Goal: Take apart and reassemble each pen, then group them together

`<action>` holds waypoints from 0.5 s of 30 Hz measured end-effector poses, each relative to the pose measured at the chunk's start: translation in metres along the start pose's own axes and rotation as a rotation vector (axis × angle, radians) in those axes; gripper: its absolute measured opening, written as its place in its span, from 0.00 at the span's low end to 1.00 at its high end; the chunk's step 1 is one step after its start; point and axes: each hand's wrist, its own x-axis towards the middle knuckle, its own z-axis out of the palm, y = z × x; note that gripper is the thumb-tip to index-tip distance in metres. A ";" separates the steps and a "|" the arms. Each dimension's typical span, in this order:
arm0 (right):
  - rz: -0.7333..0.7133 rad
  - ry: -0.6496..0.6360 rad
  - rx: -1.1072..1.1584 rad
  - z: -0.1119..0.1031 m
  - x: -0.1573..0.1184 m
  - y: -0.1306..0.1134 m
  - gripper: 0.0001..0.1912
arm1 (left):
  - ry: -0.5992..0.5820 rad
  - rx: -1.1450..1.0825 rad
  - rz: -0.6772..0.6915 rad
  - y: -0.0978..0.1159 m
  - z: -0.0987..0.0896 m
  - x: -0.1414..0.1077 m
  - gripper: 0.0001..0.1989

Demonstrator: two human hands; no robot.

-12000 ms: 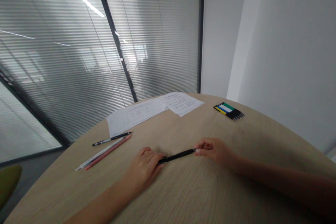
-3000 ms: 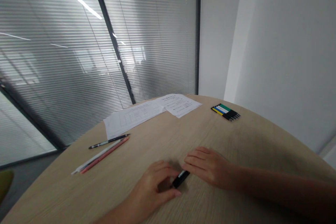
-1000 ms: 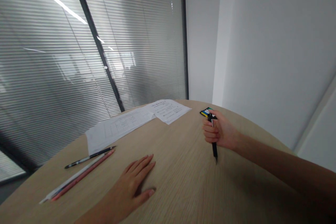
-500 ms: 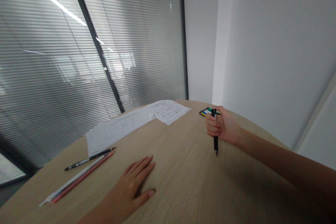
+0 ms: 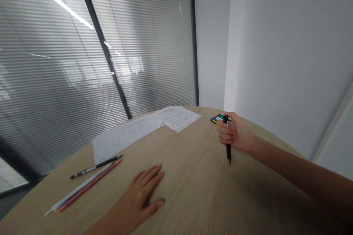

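Note:
Wrapped in the fingers of my right hand (image 5: 234, 132) is a black pen (image 5: 228, 151), held roughly upright with its tip pointing down over the right side of the wooden table (image 5: 193, 176). Whether the tip touches the wood I cannot tell. My thumb rests near the pen's top end. My left hand (image 5: 142, 189) lies flat on the tabletop, fingers outstretched, with nothing in it. To its left are a dark pen (image 5: 96, 167), a white pen-like stick (image 5: 79, 187) and a pink pencil-like stick (image 5: 89, 186), lying side by side.
Printed paper sheets (image 5: 125, 136) lie overlapping along the far left edge, one sheet (image 5: 180, 118) reaching toward the middle. Behind my right hand, partly hidden, sits a small pack of coloured strips (image 5: 216, 118). Glass with blinds (image 5: 160, 44) and a white wall (image 5: 292, 51) stand beyond the table.
The view has shifted slightly, so everything sits a little lower and further right. My right hand keeps its hold on the pen; my left hand stays flat.

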 end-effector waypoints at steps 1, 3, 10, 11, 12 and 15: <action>0.002 0.014 -0.028 0.000 0.000 -0.001 0.22 | 0.000 -0.002 -0.003 0.000 0.001 0.000 0.28; -0.012 0.056 -0.101 -0.002 0.002 -0.005 0.22 | -0.004 -0.005 -0.002 0.000 0.002 0.000 0.28; -0.239 0.374 -0.562 -0.040 0.008 -0.028 0.02 | -0.022 -0.015 -0.026 0.004 -0.002 0.001 0.28; -0.265 0.433 -0.617 -0.048 0.009 -0.029 0.04 | -0.040 -0.017 -0.038 0.006 -0.003 0.002 0.28; -0.282 0.488 -0.660 -0.055 0.010 -0.028 0.08 | -0.061 -0.018 -0.050 0.007 -0.004 0.002 0.28; -0.214 0.458 -0.751 -0.072 0.014 -0.022 0.17 | -0.112 -0.018 -0.069 0.010 -0.006 0.003 0.29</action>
